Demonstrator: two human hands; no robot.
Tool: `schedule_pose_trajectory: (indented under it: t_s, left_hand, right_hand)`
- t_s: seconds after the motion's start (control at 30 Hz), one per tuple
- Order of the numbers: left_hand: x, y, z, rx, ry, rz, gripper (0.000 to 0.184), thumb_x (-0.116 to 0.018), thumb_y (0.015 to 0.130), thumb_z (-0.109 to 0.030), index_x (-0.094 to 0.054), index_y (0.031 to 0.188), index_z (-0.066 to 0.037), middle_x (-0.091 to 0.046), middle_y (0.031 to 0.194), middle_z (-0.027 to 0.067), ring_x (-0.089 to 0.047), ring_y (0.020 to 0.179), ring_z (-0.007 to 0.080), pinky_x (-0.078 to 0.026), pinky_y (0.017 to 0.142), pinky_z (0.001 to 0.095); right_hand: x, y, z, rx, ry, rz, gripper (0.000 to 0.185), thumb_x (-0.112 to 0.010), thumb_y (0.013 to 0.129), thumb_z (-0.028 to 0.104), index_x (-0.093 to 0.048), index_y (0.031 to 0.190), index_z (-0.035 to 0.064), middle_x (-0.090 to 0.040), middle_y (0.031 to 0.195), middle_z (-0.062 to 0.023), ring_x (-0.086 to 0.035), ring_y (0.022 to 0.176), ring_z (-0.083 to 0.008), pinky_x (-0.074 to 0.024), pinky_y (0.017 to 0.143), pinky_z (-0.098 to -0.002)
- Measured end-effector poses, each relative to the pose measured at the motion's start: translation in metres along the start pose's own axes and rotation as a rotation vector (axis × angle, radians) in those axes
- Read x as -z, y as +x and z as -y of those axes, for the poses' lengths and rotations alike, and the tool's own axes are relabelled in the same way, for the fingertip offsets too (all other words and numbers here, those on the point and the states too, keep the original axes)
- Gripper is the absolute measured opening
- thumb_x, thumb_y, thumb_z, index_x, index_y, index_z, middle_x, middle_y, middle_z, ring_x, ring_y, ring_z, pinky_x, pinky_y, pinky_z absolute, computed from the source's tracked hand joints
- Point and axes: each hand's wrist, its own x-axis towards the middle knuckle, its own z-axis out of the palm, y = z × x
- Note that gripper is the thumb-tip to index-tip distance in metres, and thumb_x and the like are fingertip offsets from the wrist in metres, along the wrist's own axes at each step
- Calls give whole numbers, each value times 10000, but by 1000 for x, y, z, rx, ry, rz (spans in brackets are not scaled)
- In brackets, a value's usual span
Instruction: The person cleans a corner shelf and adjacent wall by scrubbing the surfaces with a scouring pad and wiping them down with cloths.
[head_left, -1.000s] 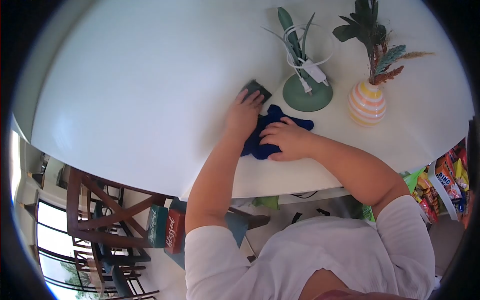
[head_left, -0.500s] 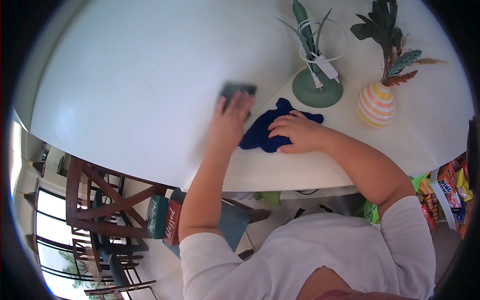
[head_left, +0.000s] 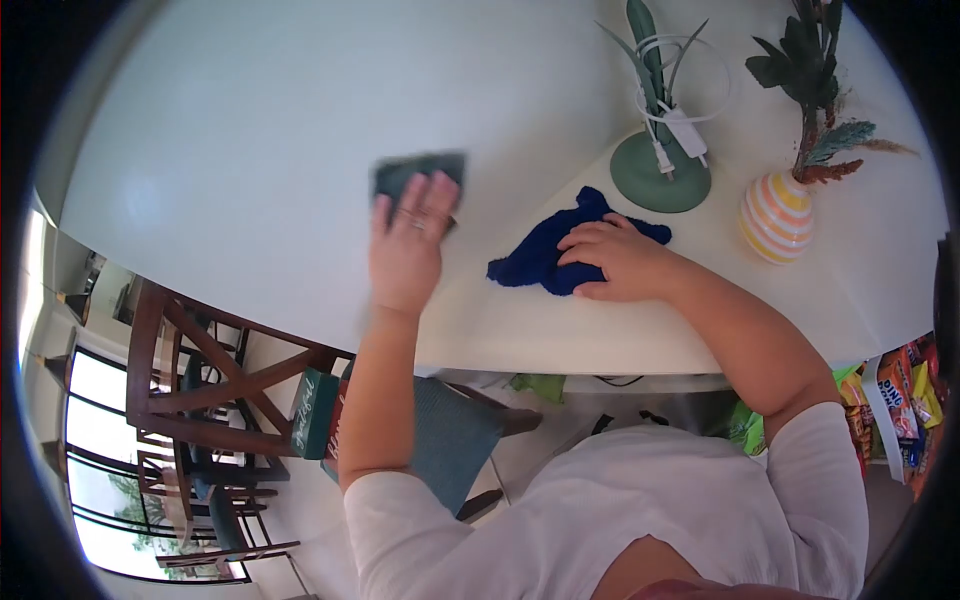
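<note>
My left hand (head_left: 410, 240) presses a flat, dark grey-green square pad (head_left: 420, 170) against the white surface, with its fingers laid over the pad's lower part. The pad is slightly blurred, and its exact kind is hard to make out. To the right, my right hand (head_left: 622, 262) rests on a crumpled navy blue cloth (head_left: 545, 245) with its fingers curled onto the fabric. Part of the cloth is hidden under the palm.
Behind the cloth stands a green lamp base (head_left: 650, 185) with a coiled white cord and plug (head_left: 685, 135). A striped vase (head_left: 778, 218) with dried stems is at the right. Snack packets (head_left: 900, 400) sit below the right edge; a wooden chair (head_left: 220, 375) is at lower left.
My left hand has slid the pad to the left across the white surface. My right hand stays on the blue cloth. The view has shifted slightly.
</note>
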Motion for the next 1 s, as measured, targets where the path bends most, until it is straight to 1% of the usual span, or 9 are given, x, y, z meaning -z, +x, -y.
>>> schedule_pose_trajectory:
  t_s: [0.03, 0.13, 0.17, 0.4, 0.53, 0.7, 0.8, 0.87, 1.0]
  left_hand:
    - [4, 1, 2, 80, 57, -78, 525, -471, 816, -103, -446, 1334, -184, -426, 1403, -59, -353, 1312, 135, -250, 1069, 436]
    - [-12, -14, -26, -93, 119, 200, 513, -481, 820, -135, -454, 1329, -191, -406, 1417, -56, -327, 1328, 127, -242, 1078, 427]
    - [-37, -34, -27, -201, -88, 196, 511, -470, 827, -143, -449, 1335, -190, -368, 1442, -50, -309, 1337, 132, -242, 1078, 433]
    - [13, 22, 6, 155, 55, -176, 552, -493, 786, -58, -468, 1324, -178, -413, 1414, -20, -371, 1301, 191, -260, 1031, 535]
    - [-32, -10, -34, -161, -68, 81, 451, -461, 846, -155, -500, 1295, -165, -408, 1417, -19, -331, 1327, 159, -225, 1085, 470]
    - [16, 38, 1, 99, 2, -161, 505, -506, 790, -50, -516, 1275, -191, -436, 1398, -44, -387, 1295, 157, -215, 1057, 535]
    - [1, 38, -20, 30, 132, -65, 442, -475, 822, -99, -525, 1259, -141, -467, 1372, -13, -369, 1304, 159, -219, 1059, 535]
    - [-17, 20, -36, -194, -51, 20, 422, -464, 833, -124, -532, 1249, -124, -462, 1374, -4, -358, 1312, 159, -219, 1065, 524]
    - [2, 50, -7, -134, 53, -86, 433, -475, 817, -132, -539, 1245, -127, -462, 1373, 5, -369, 1304, 163, -241, 1059, 505]
  right_hand:
    - [0, -1, 1, -13, 7, 11, 424, -681, 745, 273, -592, 1127, 112, -494, 1291, -60, -379, 1270, -230, -187, 1087, -484]
    - [1, 0, 1, -3, 1, 15, 427, -682, 745, 271, -589, 1130, 111, -496, 1288, -61, -378, 1271, -233, -188, 1088, -480]
    - [0, 0, 1, 3, -5, 8, 424, -682, 745, 270, -590, 1127, 110, -498, 1287, -61, -377, 1271, -233, -187, 1089, -478]
    - [-5, -1, 1, 6, -17, -18, 417, -682, 745, 275, -596, 1117, 109, -503, 1284, -65, -380, 1270, -233, -189, 1088, -476]
    - [-3, 0, 0, 12, -32, -10, 414, -680, 750, 276, -595, 1119, 107, -504, 1282, -66, -382, 1268, -236, -193, 1086, -475]
    - [-2, 0, -1, 1, -39, 12, 442, -633, 780, 341, -582, 1162, 124, -487, 1311, -64, -367, 1283, -237, -188, 1094, -493]
    - [-3, 0, -1, 1, -42, 18, 446, -635, 777, 340, -581, 1163, 124, -487, 1312, -60, -368, 1282, -233, -188, 1094, -493]
    - [-1, -1, 0, 0, -49, 22, 447, -636, 776, 340, -582, 1163, 123, -489, 1311, -58, -370, 1282, -231, -189, 1094, -494]
    - [-2, -1, 0, 6, -49, 12, 449, -637, 772, 340, -584, 1161, 122, -491, 1309, -58, -375, 1280, -228, -192, 1092, -496]
